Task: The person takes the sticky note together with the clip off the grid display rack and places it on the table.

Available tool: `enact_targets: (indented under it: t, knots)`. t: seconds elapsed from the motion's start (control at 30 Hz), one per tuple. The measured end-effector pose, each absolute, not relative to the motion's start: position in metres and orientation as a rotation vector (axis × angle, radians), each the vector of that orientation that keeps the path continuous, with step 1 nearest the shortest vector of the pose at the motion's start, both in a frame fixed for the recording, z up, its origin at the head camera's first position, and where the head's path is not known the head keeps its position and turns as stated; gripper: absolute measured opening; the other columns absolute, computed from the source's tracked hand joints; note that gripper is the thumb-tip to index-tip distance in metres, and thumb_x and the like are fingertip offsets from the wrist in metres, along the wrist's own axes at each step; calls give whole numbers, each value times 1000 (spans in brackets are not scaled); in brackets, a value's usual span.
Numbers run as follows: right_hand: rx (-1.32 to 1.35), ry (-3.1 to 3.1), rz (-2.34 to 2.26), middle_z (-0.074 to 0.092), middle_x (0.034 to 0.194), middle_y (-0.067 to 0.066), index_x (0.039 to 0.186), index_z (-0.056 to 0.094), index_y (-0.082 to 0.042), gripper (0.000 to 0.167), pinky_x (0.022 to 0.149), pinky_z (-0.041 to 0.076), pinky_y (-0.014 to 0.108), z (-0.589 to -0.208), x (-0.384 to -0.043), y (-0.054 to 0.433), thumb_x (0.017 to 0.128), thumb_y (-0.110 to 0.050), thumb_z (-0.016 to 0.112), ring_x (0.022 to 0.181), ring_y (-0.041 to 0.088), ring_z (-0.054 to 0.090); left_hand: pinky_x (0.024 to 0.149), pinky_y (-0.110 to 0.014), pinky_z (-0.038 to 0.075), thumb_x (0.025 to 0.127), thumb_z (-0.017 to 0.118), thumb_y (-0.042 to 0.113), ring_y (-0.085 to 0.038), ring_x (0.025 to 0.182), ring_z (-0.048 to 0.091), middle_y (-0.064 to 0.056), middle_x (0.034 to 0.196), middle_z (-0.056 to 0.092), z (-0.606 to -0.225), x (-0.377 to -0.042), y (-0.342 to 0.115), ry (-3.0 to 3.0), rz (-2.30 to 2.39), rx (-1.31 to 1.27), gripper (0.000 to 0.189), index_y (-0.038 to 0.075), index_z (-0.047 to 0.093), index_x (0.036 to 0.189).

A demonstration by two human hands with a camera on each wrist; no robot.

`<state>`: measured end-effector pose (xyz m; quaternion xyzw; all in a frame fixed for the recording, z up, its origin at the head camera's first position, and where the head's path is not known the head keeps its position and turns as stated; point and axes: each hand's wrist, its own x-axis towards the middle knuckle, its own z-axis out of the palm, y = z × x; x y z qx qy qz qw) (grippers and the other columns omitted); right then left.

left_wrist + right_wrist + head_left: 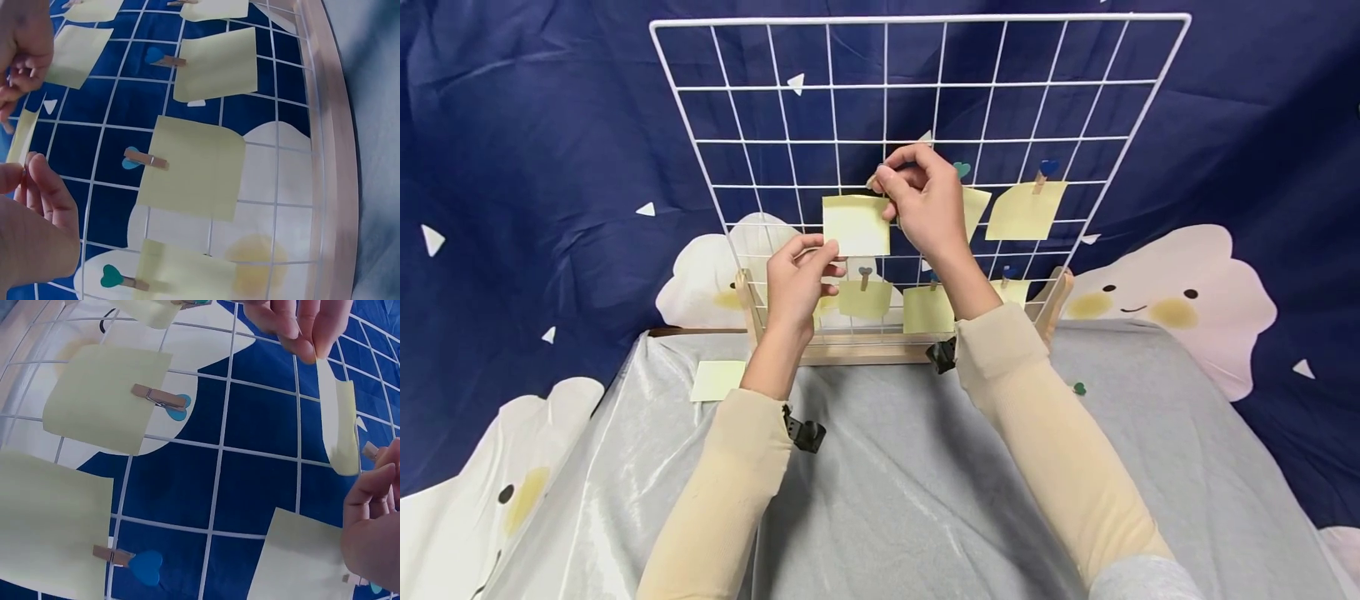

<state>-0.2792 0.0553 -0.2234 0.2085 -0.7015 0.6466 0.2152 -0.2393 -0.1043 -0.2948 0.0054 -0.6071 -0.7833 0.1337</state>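
A pale yellow sticky note (856,225) stands in front of the white wire grid (917,17). My left hand (797,279) pinches its lower left corner between thumb and fingers. Up by the note's top right corner, my right hand (928,200) pinches a small wooden clothespin (370,450), most of it hidden by the fingers. From the side, in the right wrist view, the held note (337,419) looks bowed and apart from the wires. Just right of the right hand, a clipped note (1026,211) hangs under a blue heart clothespin (1047,170).
Several more notes hang on the lower grid, including one (865,298) with a grey-blue heart clothespin. A wooden base (865,354) supports the grid. On the grey cloth (880,483) lie a loose note (717,381) at left and a green heart clothespin (1079,388) at right.
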Motion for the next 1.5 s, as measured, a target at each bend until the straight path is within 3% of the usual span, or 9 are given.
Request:
enact_targets:
  t: [0.27, 0.6, 1.5]
  knots:
    - [592, -1909, 1895, 72, 80, 14, 98, 63, 1, 5, 46, 42, 19, -229, -276, 67, 96, -1, 67, 47, 13, 56, 51, -20, 49, 96, 68, 7, -12, 65, 64, -4, 81, 71, -301, -231, -113, -1778, -2248, 12, 4, 8, 64, 98]
    - [551, -1982, 1850, 74, 83, 9, 103, 65, 0, 8, 48, 45, 19, -245, -270, 87, 97, -5, 68, 49, 10, 58, 52, -18, 49, 96, 68, 8, -11, 64, 63, -1, 79, 71, -322, -218, -132, -1755, -2272, 71, 9, 3, 63, 103]
    - [481, -2050, 1825, 74, 80, 3, 104, 67, -1, 11, 48, 47, 19, -272, -254, 134, 97, -8, 70, 49, 10, 59, 52, -18, 47, 98, 66, 6, -11, 63, 61, 1, 77, 67, -355, -198, -157, -1744, -2250, 176, 5, 5, 62, 102]
